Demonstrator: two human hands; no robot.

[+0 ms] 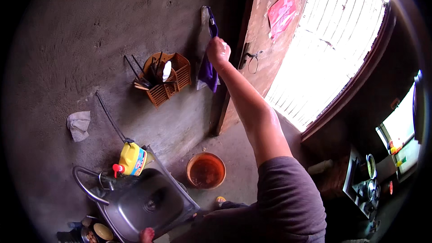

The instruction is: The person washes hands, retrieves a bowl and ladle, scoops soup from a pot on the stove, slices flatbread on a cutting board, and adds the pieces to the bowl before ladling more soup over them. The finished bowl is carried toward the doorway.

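My right hand [218, 52] is raised at the end of an outstretched, wet-looking arm and is closed on a purple cloth [208, 74] that hangs on the wall beside a pale plastic bag [204, 23]. Low in the picture my left hand [147, 235] shows only in part, over the near edge of the stainless steel sink [141, 206]; whether its fingers are apart is unclear. At the sink's back corner stands a yellow bottle with a red pump [132, 159]. A curved metal faucet [84, 185] arches beside it.
An orange utensil rack [168, 84] is fixed to the wall, left of the purple cloth. A grey cloth [79, 126] hangs farther left. An orange bucket [206, 170] stands on the floor beyond the sink. An open wooden door [260, 40] is at the right, and pots [370, 189] stand far right.
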